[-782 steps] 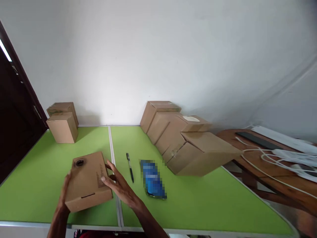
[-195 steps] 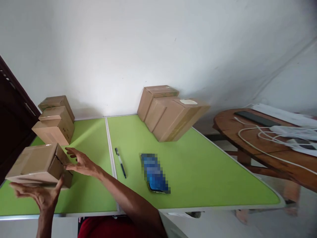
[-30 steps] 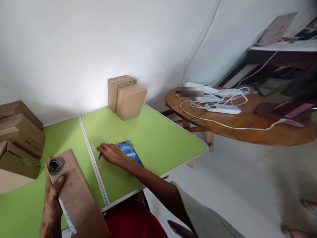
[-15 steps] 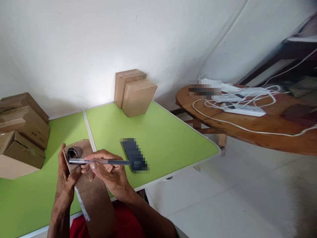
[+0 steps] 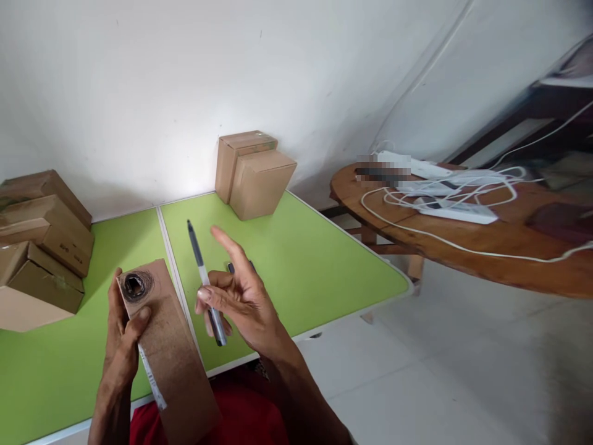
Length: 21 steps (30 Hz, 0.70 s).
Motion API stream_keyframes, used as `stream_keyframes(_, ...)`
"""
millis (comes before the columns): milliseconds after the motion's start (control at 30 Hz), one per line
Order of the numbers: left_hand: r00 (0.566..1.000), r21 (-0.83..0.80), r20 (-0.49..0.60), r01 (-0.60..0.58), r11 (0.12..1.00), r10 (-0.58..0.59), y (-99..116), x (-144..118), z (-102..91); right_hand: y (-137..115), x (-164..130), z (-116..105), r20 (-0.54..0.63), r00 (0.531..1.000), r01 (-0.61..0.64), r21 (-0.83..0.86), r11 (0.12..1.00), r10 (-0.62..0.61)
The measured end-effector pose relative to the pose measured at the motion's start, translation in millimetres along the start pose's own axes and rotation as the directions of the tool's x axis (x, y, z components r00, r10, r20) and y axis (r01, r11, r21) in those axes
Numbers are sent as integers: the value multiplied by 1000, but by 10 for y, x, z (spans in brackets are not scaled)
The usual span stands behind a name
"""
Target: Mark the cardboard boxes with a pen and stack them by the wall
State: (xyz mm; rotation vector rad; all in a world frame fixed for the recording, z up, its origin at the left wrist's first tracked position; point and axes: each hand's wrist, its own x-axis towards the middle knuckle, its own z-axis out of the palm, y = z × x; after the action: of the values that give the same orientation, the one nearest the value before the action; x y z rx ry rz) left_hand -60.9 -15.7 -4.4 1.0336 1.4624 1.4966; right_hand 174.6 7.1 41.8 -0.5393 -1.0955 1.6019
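Note:
My left hand (image 5: 127,330) grips a long cardboard box (image 5: 173,358) by its far end, thumb on top and fingers along the left side. Near that end the box has a dark hole (image 5: 135,284) ringed by black scribbled pen lines. A white label (image 5: 152,378) runs along its left edge. To the right, apart from the box, my right hand (image 5: 243,303) pinches a pen (image 5: 202,269) between thumb and fingers, its index finger stretched out. The pen's dark tip points up and away, its clear end downward. Behind this hand a dark phone is mostly hidden.
Several cardboard boxes (image 5: 50,247) stand at the left of the green table (image 5: 324,266). Two more boxes (image 5: 259,185) lean at the wall. On the right, a round wooden table (image 5: 523,266) carries white power strips (image 5: 456,210) and tangled cables.
My right hand has moved right, off the box, and turned the pen from lying level to standing steeply. The index finger has straightened. My left hand and the box have hardly moved.

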Motion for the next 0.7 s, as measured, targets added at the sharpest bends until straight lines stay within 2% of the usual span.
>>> stream_keyframes(167, 1000, 21, -6, -14, 1000, 14, 16, -6, 9, -26, -50, 30, 99, 995, 12, 95, 995, -21)
stream_keyframes(300, 1000, 13, 18, 12, 1000, -12, 24, -2, 18, -3, -57, 93, -4, 990, 138, 59, 989, -138)
stream_keyframes(433, 999, -9, 34, 26, 1000, -25, 21, -7, 24, 101, -56, 181, -180, 941, 277, -70, 958, -285)
stream_keyframes(500, 999, -10, 31, 23, 1000, -23, 20, -11, 26, 144, -55, 208, -260, 926, 265, -65, 962, -273)
stream_keyframes(567, 999, -11, 30, 14, 1000, -14, 19, -13, 27, 173, -49, 219, -280, 931, 234, -29, 972, -233)
stream_keyframes(700, 999, -20, 41, -2, 1000, 3, 12, -10, 23, 249, 10, 237, -147, 975, 175, 53, 983, -166)
